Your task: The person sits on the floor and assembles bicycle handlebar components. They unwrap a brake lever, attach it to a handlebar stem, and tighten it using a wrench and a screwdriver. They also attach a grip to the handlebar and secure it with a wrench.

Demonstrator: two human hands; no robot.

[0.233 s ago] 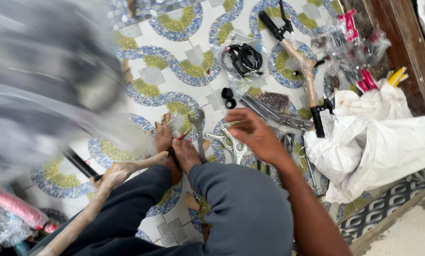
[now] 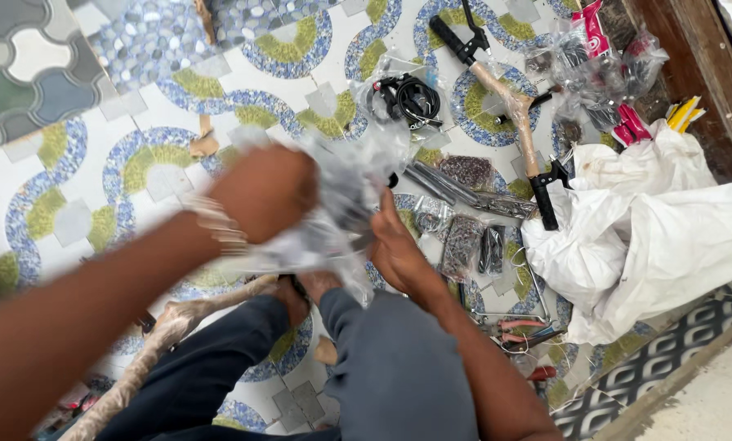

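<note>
Hands up over the tiled floor (image 2: 96, 196): your left hand (image 2: 264, 192) and right hand (image 2: 399, 249) grip the clear plastic bag (image 2: 333, 204) between them, fingers closed into it; bag stretches left-to-right, crumpled, pointing nowhere clear.

Soft, even daylight lit the scene with faint shadows; the left hand (image 2: 264, 192) and clear plastic bag (image 2: 333, 212) were motion-blurred, the tiled floor (image 2: 80, 188) sharp.
</note>
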